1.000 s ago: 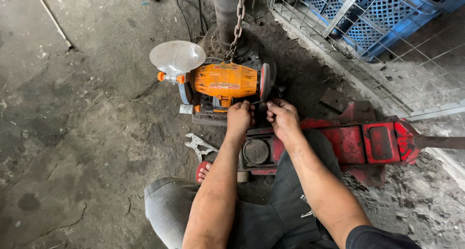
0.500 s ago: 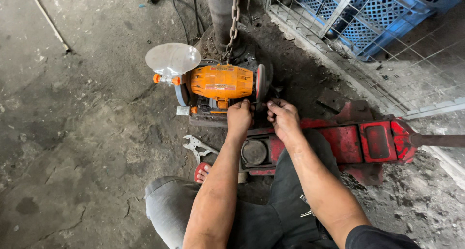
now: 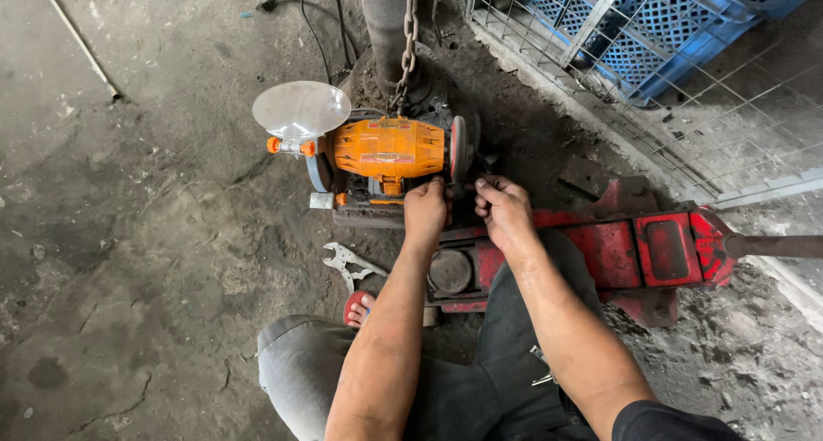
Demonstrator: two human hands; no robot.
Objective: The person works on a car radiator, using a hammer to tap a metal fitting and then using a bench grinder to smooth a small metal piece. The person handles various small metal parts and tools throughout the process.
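Where the wire fence (image 3: 686,107) runs along the top right, a blue crate (image 3: 651,30) sits behind it; whether it holds anything cannot be told. An orange grinder (image 3: 390,150) stands on the dirty floor (image 3: 129,235) at the foot of a post (image 3: 381,21) with a chain (image 3: 410,38), a pale label strip across its housing and a round clear shield (image 3: 300,109) at its left end. The left hand (image 3: 426,211) is curled shut at the grinder's base, and the right hand (image 3: 504,208) is pinched closed just beside the right wheel (image 3: 459,148); what either grips is too small to tell. A red jack (image 3: 634,248) lies under the right forearm. A wrench (image 3: 347,261) rests near a sandalled foot (image 3: 360,306). Against half a second before, both hands sit at the same spot by the wheel, and the grinder, jack and wrench have not moved.
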